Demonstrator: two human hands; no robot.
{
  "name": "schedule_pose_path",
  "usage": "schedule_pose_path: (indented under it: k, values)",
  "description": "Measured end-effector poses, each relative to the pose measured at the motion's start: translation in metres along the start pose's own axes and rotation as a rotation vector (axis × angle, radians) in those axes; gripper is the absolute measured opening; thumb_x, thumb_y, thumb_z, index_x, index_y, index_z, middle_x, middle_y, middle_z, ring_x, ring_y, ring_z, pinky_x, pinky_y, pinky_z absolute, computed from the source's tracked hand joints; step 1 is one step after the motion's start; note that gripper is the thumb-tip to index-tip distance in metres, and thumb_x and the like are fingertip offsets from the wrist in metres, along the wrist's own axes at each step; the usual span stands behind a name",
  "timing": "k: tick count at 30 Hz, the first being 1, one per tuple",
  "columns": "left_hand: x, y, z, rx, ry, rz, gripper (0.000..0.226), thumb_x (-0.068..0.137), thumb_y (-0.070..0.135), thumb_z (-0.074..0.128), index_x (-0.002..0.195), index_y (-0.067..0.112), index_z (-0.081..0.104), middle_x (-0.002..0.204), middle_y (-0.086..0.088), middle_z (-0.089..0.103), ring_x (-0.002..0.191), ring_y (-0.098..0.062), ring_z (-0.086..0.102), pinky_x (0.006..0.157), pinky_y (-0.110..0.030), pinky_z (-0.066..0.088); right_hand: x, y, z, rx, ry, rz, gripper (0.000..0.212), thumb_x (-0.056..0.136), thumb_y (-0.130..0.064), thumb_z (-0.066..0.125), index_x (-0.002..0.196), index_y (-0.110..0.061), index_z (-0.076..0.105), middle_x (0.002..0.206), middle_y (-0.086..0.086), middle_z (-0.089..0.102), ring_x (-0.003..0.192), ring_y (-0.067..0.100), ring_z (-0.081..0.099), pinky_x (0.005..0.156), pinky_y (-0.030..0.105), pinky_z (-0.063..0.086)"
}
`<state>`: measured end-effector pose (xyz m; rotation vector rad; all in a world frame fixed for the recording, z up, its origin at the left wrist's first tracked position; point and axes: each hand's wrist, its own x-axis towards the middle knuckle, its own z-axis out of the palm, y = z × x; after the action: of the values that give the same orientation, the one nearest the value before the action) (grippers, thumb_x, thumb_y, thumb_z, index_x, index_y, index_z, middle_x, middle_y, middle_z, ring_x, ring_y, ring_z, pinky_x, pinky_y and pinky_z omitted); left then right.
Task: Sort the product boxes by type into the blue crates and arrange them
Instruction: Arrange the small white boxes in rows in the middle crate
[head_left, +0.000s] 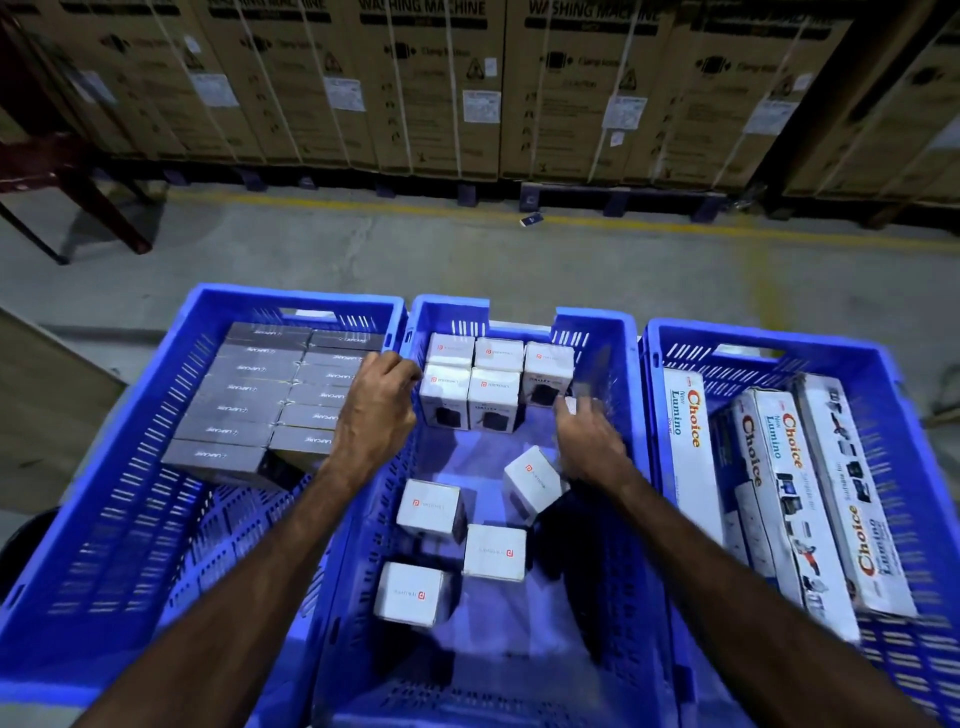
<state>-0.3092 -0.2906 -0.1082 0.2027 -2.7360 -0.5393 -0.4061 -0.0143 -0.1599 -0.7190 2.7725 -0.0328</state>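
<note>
Both grips are seen over the middle blue crate (519, 675): the left hand (376, 410) is curled over the wall shared by the middle and left crates, its fingers closed on the rim, while the right hand (589, 441) is blurred, its fingers bent toward a small white item at the fingertips; whether that item is actually pinched cannot be told. Five white cube boxes (470, 387) with a red logo are packed in two tight rows against the far wall of the middle crate, touching one another. Four more white boxes are scattered on the crate floor nearer the person: one tilted box (532, 480) lies just below the right hand, one (430, 509) sits left of it, one (493, 551) lies further toward the person, and one (410, 592) is nearest. The left blue crate (104, 467) is filled at its far end with dark grey flat boxes (249, 395), laid in two neat columns. The right blue crate (909, 415) holds long white boxes (779, 488) printed "Choice Lumino", laid lengthwise and somewhat askew. Beyond the crates, a grey concrete floor (415, 249) with a yellow line is seen, and behind it a row of large washing machine cartons (431, 88) on pallets.
</note>
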Motion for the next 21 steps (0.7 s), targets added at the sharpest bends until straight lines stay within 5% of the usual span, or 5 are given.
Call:
schedule_pose_path:
  k: [6, 10, 14, 21]
  values:
    - [0.0, 0.0, 0.0, -0.017, 0.003, 0.003, 0.017, 0.092, -0.003, 0.068, 0.108, 0.003, 0.071, 0.101, -0.009, 0.068, 0.092, -0.022, 0.055, 0.08, -0.033, 0.052, 0.018, 0.004, -0.004, -0.299, -0.27, -0.04, 0.09, 0.099, -0.037, 0.063, 0.159, 0.005, 0.01, 0.157, 0.044, 0.018, 0.149, 0.054, 0.024, 0.124, 0.056, 0.025]
    - [0.0, 0.0, -0.001, -0.022, -0.006, 0.001, 0.019, 0.09, -0.005, 0.069, 0.107, 0.003, 0.071, 0.101, -0.01, 0.067, 0.092, -0.023, 0.055, 0.079, -0.036, 0.054, 0.017, 0.001, -0.017, -0.362, -0.278, -0.055, 0.083, 0.094, -0.042, 0.067, 0.154, -0.001, 0.026, 0.146, 0.03, 0.038, 0.137, 0.044, 0.042, 0.117, 0.053, 0.033]
    - [0.001, -0.001, -0.001, -0.015, 0.004, 0.019, 0.02, 0.088, -0.008, 0.07, 0.104, 0.003, 0.07, 0.1, -0.009, 0.066, 0.091, -0.024, 0.055, 0.078, -0.039, 0.056, 0.012, 0.006, -0.043, -0.244, -0.261, -0.101, 0.071, 0.09, -0.032, 0.072, 0.148, -0.009, 0.037, 0.136, 0.023, 0.04, 0.13, 0.042, 0.045, 0.108, 0.057, 0.046]
    - [-0.003, -0.001, -0.001, 0.121, 0.013, 0.169, 0.027, 0.081, -0.007, 0.072, 0.104, 0.007, 0.071, 0.094, -0.008, 0.067, 0.084, -0.025, 0.052, 0.071, -0.041, 0.05, 0.003, 0.016, -0.122, 0.198, -0.258, 0.043, 0.117, 0.057, -0.053, 0.091, 0.156, -0.022, 0.038, 0.142, 0.018, 0.044, 0.132, 0.036, 0.047, 0.111, 0.043, 0.045]
